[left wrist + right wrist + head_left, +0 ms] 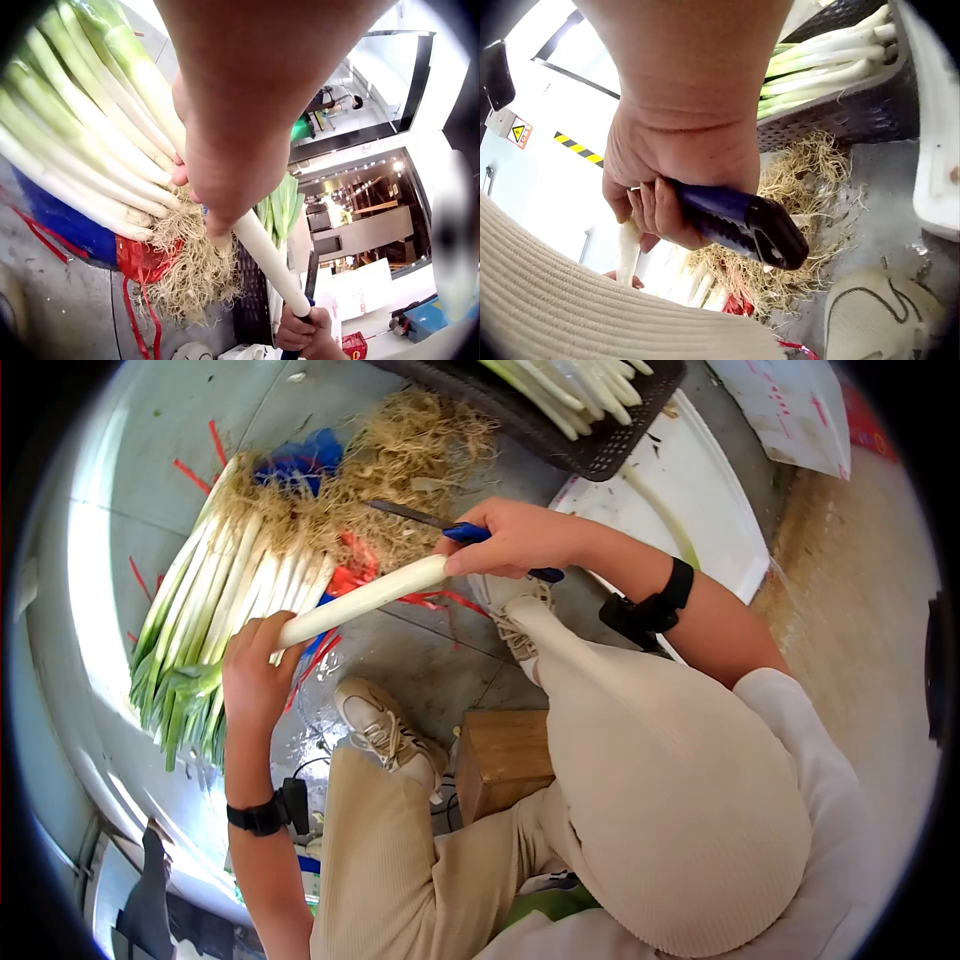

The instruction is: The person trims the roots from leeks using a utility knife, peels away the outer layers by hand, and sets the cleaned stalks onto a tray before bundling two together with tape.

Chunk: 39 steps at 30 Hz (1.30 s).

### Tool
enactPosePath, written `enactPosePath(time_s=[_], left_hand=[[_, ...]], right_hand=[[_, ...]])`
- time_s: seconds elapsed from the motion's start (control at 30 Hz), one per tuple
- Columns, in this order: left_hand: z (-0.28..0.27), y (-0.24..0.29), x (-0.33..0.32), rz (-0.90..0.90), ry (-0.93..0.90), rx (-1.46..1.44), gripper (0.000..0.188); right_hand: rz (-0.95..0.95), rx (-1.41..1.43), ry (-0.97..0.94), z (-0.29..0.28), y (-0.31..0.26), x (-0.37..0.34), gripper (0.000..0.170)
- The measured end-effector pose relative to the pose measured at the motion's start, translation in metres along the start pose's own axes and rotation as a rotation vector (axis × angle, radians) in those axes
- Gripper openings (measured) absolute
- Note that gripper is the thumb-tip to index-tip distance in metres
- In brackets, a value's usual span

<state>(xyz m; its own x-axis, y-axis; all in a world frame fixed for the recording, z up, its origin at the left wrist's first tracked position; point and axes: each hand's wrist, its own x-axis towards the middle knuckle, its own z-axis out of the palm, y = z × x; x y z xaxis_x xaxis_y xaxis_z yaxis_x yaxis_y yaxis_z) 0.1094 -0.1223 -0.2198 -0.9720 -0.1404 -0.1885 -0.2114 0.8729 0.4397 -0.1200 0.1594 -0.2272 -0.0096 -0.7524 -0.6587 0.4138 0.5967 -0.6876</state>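
Observation:
My left hand grips a long white leek near its greener end, with the bare shaft slanting up toward the right. At the other end, my right hand has its thumb against the white tip. That same hand holds a knife with a blue handle, its dark blade pointing left above the leek. Beneath and left of the left hand lies a pile of leeks, roots toward the top and green leaves toward the bottom. The left wrist view shows the leek running between both hands.
Cut-off roots heap on the tiled floor beyond the hands. A dark plastic basket with white stalks stands at the top, beside a white tray. Red plastic strips lie by the pile. A wooden block sits between the legs.

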Motion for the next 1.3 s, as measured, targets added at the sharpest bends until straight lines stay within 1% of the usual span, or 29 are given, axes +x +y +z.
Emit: enactPosePath(time_s=[0.07, 0.1, 0.17, 0.23, 0.27, 0.3, 0.33, 0.37, 0.4, 0.43, 0.47, 0.5, 0.53, 0.57, 0.6, 0.63, 0.67, 0.7, 0.73, 0.77, 0.83, 0.9, 0.93, 1.0, 1.07, 1.17, 1.23, 1.27, 1.3], left_hand=[[0.000, 0.002, 0.000, -0.061, -0.028, -0.056, 0.030], [-0.001, 0.006, 0.000, -0.051, -0.036, -0.059, 0.029], [0.001, 0.009, -0.002, -0.071, -0.033, -0.069, 0.030], [0.004, 0.007, -0.007, -0.089, -0.016, -0.077, 0.032], [0.005, 0.008, -0.009, -0.078, -0.012, -0.080, 0.032], [0.005, 0.009, -0.011, -0.102, 0.010, -0.097, 0.033], [0.006, 0.010, -0.014, -0.126, 0.032, -0.116, 0.033], [0.006, 0.010, -0.015, -0.143, 0.036, -0.121, 0.033], [0.006, 0.010, -0.016, -0.136, 0.033, -0.127, 0.033], [0.005, 0.009, -0.016, -0.130, 0.035, -0.129, 0.032], [0.005, 0.009, -0.016, -0.123, 0.039, -0.131, 0.032], [0.003, 0.011, -0.016, -0.116, 0.031, -0.107, 0.030], [0.003, 0.012, -0.017, -0.108, 0.029, -0.111, 0.030], [0.003, 0.012, -0.018, -0.144, 0.001, -0.131, 0.028], [0.003, 0.012, -0.018, -0.181, -0.026, -0.150, 0.027], [0.003, 0.011, -0.018, -0.191, -0.056, -0.101, 0.023], [0.002, 0.014, -0.017, -0.186, -0.057, -0.103, 0.023], [0.000, 0.017, -0.016, -0.231, -0.093, -0.088, 0.023], [-0.001, 0.020, -0.015, -0.275, -0.129, -0.073, 0.022], [-0.002, 0.022, -0.015, -0.272, -0.128, -0.075, 0.022], [-0.003, 0.026, -0.014, -0.349, -0.135, -0.123, 0.021], [-0.001, 0.024, -0.020, -0.336, -0.110, -0.123, 0.021], [0.000, 0.025, -0.018, -0.324, -0.079, -0.119, 0.021], [-0.001, 0.026, -0.019, -0.319, -0.088, -0.110, 0.020], [0.000, 0.027, -0.020, -0.291, -0.095, -0.124, 0.020], [0.000, 0.026, -0.022, -0.264, -0.091, -0.124, 0.019], [0.001, 0.025, -0.024, -0.256, -0.087, -0.135, 0.020], [0.001, 0.023, -0.024, -0.247, -0.082, -0.151, 0.020], [-0.001, 0.025, -0.024, -0.249, -0.080, -0.149, 0.020]], right_hand=[[-0.053, 0.091, 0.019, -0.006, 0.006, -0.009, 0.028], [-0.048, 0.091, 0.030, -0.011, 0.010, -0.018, 0.028], [-0.005, 0.026, 0.047, -0.033, 0.020, -0.044, 0.027], [0.097, 0.082, 0.064, -0.063, 0.043, -0.085, 0.024], [0.134, 0.119, 0.093, -0.077, 0.054, -0.109, 0.023], [0.114, 0.184, 0.146, -0.090, 0.072, -0.134, 0.023], [0.090, 0.351, 0.157, -0.110, 0.098, -0.157, 0.025], [0.113, 0.447, 0.227, -0.124, 0.111, -0.181, 0.028], [0.074, 0.544, 0.317, -0.145, 0.136, -0.204, 0.032], [0.099, 0.523, 0.494, -0.151, 0.139, -0.222, 0.035], [0.095, 0.506, 0.724, -0.166, 0.158, -0.234, 0.034], [0.123, 0.440, 0.928, -0.182, 0.178, -0.243, 0.037], [0.230, 0.234, 1.092, -0.213, 0.212, -0.255, 0.040], [0.378, -0.152, 1.221, -0.245, 0.254, -0.261, 0.040], [0.522, -0.550, 1.317, -0.263, 0.281, -0.264, 0.042], [0.525, -0.548, 1.322, -0.260, 0.283, -0.262, 0.042], [0.609, -0.699, 1.324, -0.256, 0.286, -0.257, 0.044], [0.691, -0.852, 1.319, -0.252, 0.284, -0.249, 0.046], [0.673, -0.762, 1.356, -0.246, 0.279, -0.243, 0.052], [0.669, -0.753, 1.384, -0.241, 0.275, -0.236, 0.051], [0.669, -0.743, 1.418, -0.232, 0.266, -0.226, 0.050], [0.688, -0.691, 1.382, -0.223, 0.257, -0.225, 0.036], [0.692, -0.682, 1.391, -0.228, 0.269, -0.230, 0.036], [0.583, -0.842, 1.367, -0.234, 0.287, -0.233, 0.035], [0.604, -0.823, 1.370, -0.239, 0.297, -0.236, 0.034], [0.552, -0.827, 1.411, -0.240, 0.307, -0.238, 0.028], [0.613, -0.767, 1.609, -0.224, 0.291, -0.235, 0.023], [0.608, -0.766, 1.608, -0.221, 0.284, -0.234, 0.023], [0.548, -0.800, 1.610, -0.220, 0.281, -0.234, 0.021]])
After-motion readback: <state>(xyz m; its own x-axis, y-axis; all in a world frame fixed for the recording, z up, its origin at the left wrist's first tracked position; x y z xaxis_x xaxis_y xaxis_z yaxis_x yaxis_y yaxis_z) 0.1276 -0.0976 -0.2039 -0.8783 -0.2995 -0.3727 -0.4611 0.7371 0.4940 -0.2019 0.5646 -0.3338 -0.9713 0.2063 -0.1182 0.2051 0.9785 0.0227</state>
